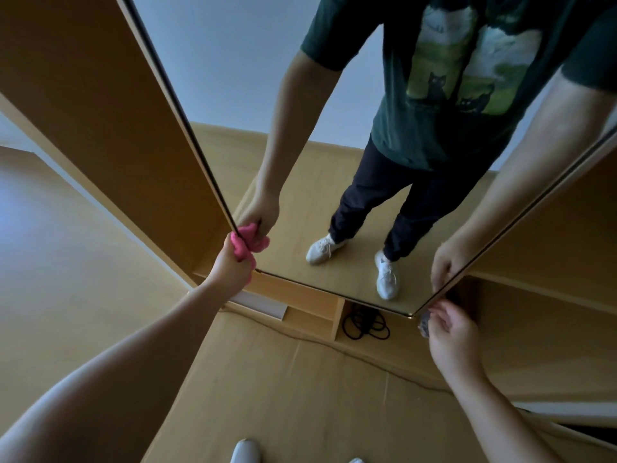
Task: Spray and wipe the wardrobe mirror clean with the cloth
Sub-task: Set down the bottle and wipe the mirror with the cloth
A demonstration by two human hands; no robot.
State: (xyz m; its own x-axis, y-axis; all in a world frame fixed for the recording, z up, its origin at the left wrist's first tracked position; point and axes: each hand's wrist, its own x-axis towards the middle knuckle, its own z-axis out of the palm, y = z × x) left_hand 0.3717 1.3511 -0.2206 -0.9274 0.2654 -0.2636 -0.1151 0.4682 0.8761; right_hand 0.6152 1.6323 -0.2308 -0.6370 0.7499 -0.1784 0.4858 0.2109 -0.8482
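Note:
The wardrobe mirror (233, 95) fills the middle of the head view, framed by a thin dark edge, and reflects a person in a dark green T-shirt. My left hand (230, 265) is shut on a bunched pink cloth (239, 247), pressed against the mirror's lower left edge. My right hand (450, 332) is at the mirror's lower right corner, fingers curled around the edge of the door; a small grey thing (424, 324) shows beside the fingers, too blurred to identify. No spray bottle is visible.
Wooden wardrobe panels (100, 111) flank the mirror on both sides. Under the mirror an open compartment holds a coiled black cable (365, 324). The floor (283, 396) is light wood. My white shoe tips (245, 452) show at the bottom edge.

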